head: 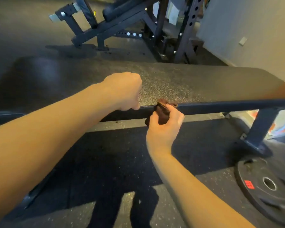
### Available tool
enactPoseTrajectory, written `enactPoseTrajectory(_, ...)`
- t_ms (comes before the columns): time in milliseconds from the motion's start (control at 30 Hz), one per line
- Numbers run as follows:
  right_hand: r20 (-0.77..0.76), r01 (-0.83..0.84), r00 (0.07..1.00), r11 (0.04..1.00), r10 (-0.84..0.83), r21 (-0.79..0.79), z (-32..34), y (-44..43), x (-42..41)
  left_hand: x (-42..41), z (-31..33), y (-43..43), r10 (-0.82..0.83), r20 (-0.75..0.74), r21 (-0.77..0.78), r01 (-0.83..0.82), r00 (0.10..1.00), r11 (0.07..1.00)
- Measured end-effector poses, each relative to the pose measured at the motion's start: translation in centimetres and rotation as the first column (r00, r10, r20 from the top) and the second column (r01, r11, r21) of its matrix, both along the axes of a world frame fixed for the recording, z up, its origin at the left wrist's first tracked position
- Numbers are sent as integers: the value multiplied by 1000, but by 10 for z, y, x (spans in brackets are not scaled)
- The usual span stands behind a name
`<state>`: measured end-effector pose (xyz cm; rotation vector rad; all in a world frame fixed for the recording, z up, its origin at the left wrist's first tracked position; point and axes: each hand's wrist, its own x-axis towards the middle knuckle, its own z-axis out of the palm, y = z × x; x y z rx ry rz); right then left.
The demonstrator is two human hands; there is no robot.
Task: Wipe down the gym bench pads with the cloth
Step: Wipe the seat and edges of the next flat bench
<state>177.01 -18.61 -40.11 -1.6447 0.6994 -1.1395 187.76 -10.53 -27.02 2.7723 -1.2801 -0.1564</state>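
The right grip is clenched around a small, crumpled dark brown cloth, fingers and thumb pinching it from below and pressing it against the near edge of the long black textured gym bench pad. The top of the cloth folds up over that edge onto the pad's upper face. Just to the left of the cloth, the left grip is closed in a fist that holds nothing and rests on top of the pad at the same near edge, its thumb touching the rim.

The pad runs across the view from left to right. Its dark blue steel frame rail shows along its near side to the right of the cloth, and a slanted dark blue steel leg goes down to the black speckled rubber floor. Near the foot of the leg, a black round weight plate with a red label lies flat on the floor. Beyond the pad stand a second dark padded incline bench and a black perforated rack upright, beside a grey wall.
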Motion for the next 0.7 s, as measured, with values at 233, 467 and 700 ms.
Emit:
enactPoseTrajectory(233,-160,125,982,983,-103,135,22,6,-23,-1,5,4,-56,20,8,56,998,998)
enactPoseTrajectory(467,-233,325,934,917,-273,232,39,14,-56,-17,20,13,-170,148,87,159,974,983)
enactPoseTrajectory(700,-139,430,900,791,-413,434,42,12,-21,-27,16,13,-205,183,128,183,962,975)
